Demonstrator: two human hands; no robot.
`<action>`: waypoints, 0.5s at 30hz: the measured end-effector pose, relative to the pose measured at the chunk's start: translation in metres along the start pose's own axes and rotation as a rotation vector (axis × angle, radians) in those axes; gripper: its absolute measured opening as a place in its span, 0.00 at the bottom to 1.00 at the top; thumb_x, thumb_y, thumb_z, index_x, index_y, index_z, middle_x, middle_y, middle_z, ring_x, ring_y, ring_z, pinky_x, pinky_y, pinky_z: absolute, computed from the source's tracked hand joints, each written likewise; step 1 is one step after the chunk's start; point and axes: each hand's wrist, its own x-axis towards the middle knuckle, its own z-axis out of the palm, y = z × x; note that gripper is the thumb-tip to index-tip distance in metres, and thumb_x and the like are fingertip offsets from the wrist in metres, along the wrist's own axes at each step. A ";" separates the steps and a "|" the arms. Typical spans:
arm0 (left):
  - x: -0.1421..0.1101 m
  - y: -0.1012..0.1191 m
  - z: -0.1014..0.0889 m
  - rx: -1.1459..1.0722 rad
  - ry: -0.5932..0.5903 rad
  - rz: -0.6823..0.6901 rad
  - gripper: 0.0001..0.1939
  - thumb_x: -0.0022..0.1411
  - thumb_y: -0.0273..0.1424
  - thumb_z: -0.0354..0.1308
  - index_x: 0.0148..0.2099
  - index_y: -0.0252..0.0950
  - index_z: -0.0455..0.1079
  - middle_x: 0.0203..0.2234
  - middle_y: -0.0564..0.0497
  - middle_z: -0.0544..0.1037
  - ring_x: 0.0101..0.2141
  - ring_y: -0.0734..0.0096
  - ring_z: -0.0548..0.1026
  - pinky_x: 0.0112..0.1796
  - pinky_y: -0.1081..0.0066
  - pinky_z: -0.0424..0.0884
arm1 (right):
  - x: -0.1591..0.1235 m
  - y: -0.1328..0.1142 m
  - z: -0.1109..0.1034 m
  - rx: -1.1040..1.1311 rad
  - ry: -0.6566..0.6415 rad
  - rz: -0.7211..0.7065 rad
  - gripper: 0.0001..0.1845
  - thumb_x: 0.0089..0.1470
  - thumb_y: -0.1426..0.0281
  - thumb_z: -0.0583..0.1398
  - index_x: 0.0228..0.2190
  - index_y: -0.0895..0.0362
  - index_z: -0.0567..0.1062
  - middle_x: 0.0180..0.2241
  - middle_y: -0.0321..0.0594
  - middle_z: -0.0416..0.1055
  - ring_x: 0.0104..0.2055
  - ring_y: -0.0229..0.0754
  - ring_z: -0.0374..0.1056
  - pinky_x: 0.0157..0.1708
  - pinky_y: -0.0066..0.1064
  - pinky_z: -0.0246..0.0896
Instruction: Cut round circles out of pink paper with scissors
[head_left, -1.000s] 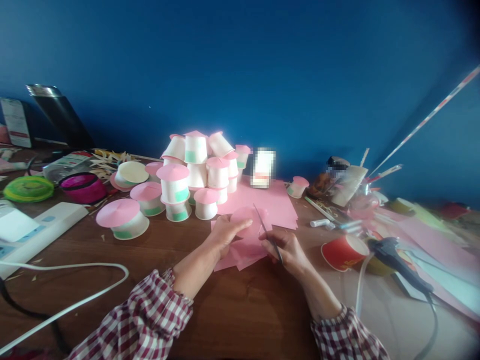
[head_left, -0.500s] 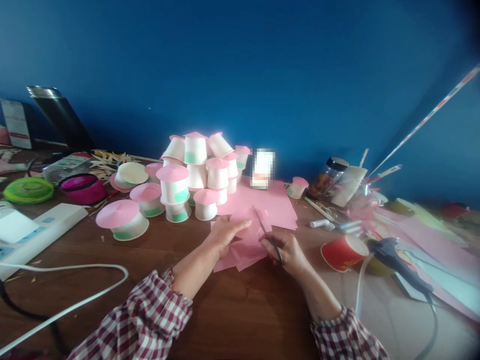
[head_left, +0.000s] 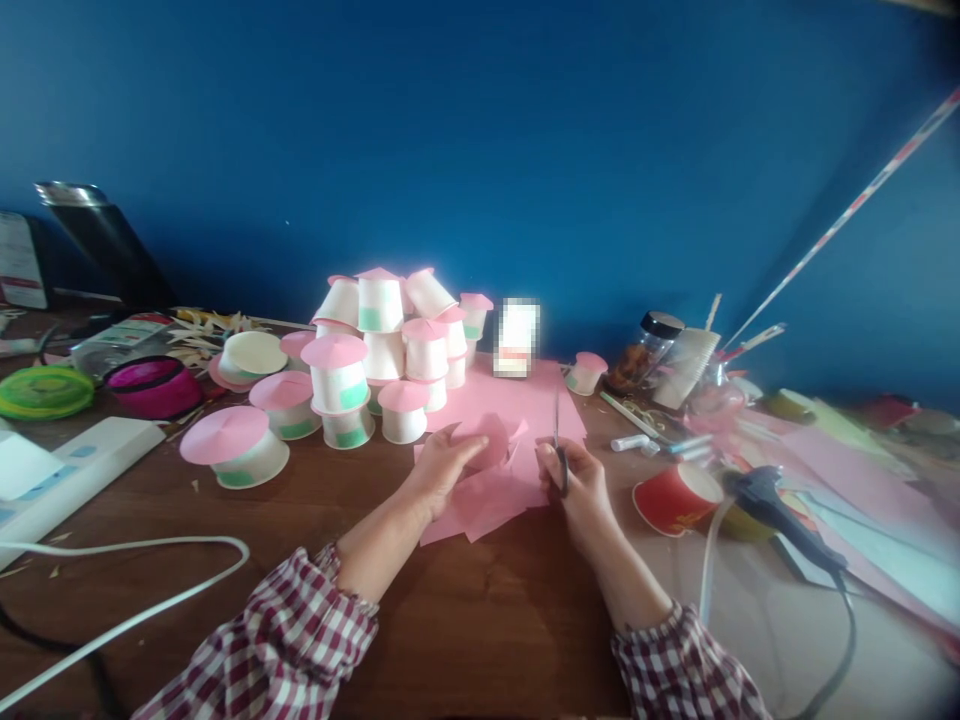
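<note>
My left hand (head_left: 444, 468) pinches a rounded piece of pink paper (head_left: 491, 440) between thumb and fingers. My right hand (head_left: 581, 490) is closed around a pair of scissors (head_left: 557, 425), whose blades point away from me, to the right of the paper and apart from it. Beneath both hands lie loose pink sheets (head_left: 491, 500), and a larger pink sheet (head_left: 517, 385) is spread behind them. Left of my left hand, white paper cups (head_left: 341, 385) with pink cone tops are stacked and grouped; a lone capped cup (head_left: 587, 375) stands at the right.
A red paper cup (head_left: 679, 500) and a glue gun (head_left: 787, 520) lie at right. Behind are a dark-lidded jar (head_left: 649, 350) and a blurred upright screen (head_left: 516, 335). On the left are a power strip (head_left: 90, 460), a white cable (head_left: 150, 600) and a magenta pouch (head_left: 154, 387).
The scissors have moved right, away from the paper, and their blades now point more straight ahead. My left hand still holds the paper piece. The whole view has shifted slightly.
</note>
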 end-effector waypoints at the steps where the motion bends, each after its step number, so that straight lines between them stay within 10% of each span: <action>1: 0.000 0.000 0.000 -0.003 -0.016 0.019 0.22 0.46 0.33 0.67 0.44 0.33 0.70 0.33 0.43 0.78 0.32 0.62 0.77 0.28 0.68 0.74 | 0.001 0.001 -0.001 -0.019 0.035 -0.006 0.19 0.45 0.57 0.64 0.33 0.59 0.74 0.16 0.30 0.63 0.16 0.33 0.58 0.15 0.23 0.53; 8: -0.006 0.006 0.006 0.045 0.024 0.088 0.19 0.48 0.30 0.64 0.44 0.32 0.69 0.28 0.46 0.78 0.30 0.61 0.77 0.31 0.63 0.75 | 0.007 0.003 -0.011 -0.513 0.169 -0.171 0.27 0.41 0.57 0.64 0.42 0.59 0.75 0.26 0.38 0.69 0.27 0.41 0.65 0.27 0.29 0.61; 15: -0.004 0.008 0.011 -0.179 -0.007 -0.025 0.14 0.44 0.27 0.67 0.34 0.32 0.68 0.23 0.50 0.76 0.23 0.69 0.75 0.25 0.71 0.72 | 0.010 0.016 -0.011 -0.478 0.117 -0.137 0.35 0.43 0.57 0.61 0.51 0.63 0.68 0.36 0.45 0.68 0.36 0.46 0.68 0.39 0.36 0.65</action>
